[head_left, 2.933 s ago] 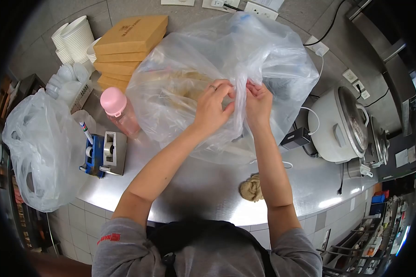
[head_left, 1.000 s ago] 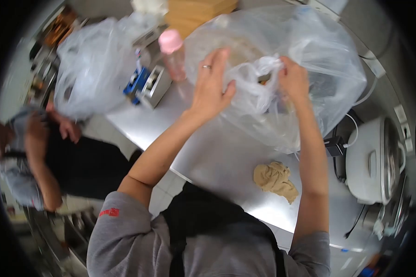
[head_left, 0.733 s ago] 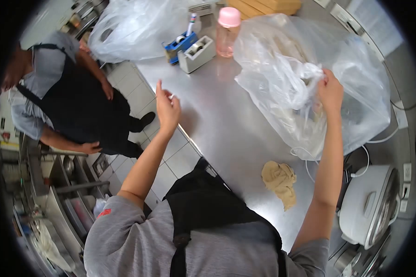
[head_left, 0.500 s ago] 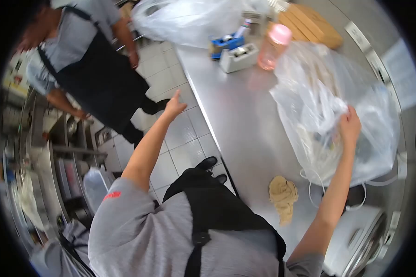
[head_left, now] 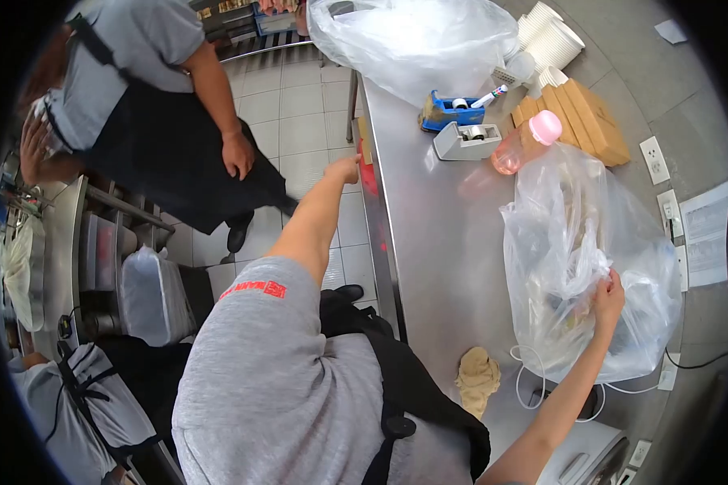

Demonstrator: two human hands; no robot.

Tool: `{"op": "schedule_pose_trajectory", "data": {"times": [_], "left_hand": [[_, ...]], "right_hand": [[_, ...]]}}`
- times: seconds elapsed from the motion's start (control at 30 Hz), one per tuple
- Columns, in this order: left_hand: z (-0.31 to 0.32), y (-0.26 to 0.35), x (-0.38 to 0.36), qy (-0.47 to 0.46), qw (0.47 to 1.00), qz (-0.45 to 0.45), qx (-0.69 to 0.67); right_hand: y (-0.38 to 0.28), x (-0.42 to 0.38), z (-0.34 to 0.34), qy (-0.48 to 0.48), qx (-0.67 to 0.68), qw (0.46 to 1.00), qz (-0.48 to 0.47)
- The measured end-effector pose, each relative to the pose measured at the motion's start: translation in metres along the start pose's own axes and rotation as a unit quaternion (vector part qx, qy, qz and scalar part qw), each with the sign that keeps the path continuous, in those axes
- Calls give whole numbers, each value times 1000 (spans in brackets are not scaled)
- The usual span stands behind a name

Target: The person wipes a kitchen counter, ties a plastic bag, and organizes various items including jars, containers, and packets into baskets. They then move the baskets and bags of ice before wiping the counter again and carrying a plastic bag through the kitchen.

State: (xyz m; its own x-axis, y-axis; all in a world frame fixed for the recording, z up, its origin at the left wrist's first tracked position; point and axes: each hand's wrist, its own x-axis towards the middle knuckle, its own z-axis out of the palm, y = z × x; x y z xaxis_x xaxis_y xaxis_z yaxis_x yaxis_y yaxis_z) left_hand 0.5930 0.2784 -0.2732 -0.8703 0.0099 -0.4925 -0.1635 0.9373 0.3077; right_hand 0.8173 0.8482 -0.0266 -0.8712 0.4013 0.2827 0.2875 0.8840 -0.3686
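Note:
My right hand point(head_left: 609, 301) pinches the gathered, twisted part of a big clear plastic bag point(head_left: 639, 323) on the steel table. The bag's contents are blurred by the plastic. My left hand point(head_left: 344, 170) is stretched out over the floor, beside the table's left edge. A finger points toward the table, and nothing shows in that hand. A crumpled tan cloth point(head_left: 478, 376) lies on the table between my body and the bag.
On the steel table point(head_left: 437, 242) stand a blue tape dispenser point(head_left: 453, 113), a grey one point(head_left: 467, 145), a pink-lidded bottle point(head_left: 522, 145), cardboard pieces point(head_left: 586, 121) and paper cups point(head_left: 554, 40). A co-worker in a black apron point(head_left: 178, 153) stands at left. Another person point(head_left: 97, 388) is behind.
My view has shifted. My left hand has swung right toward the table edge. The co-worker has raised one hand near the head. My right hand keeps its pinch on the bag.

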Motion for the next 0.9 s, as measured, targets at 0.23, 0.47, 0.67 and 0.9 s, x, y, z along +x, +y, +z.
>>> {"op": "schedule_pose_trajectory", "data": {"times": [0.23, 0.47, 0.67, 0.9], "left_hand": [[19, -20, 12, 6, 999, 38, 7], [-15, 18, -1, 408, 895, 14, -180], [-99, 249, -149, 310, 684, 460, -473], [-53, 436, -222, 152, 615, 723, -276]], "right_hand": [[-4, -1, -1, -5, 57, 998, 37], [-2, -2, 6, 127, -81, 985, -86], [-35, -6, -1, 69, -56, 994, 61], [-48, -13, -7, 154, 34, 987, 24]]}}
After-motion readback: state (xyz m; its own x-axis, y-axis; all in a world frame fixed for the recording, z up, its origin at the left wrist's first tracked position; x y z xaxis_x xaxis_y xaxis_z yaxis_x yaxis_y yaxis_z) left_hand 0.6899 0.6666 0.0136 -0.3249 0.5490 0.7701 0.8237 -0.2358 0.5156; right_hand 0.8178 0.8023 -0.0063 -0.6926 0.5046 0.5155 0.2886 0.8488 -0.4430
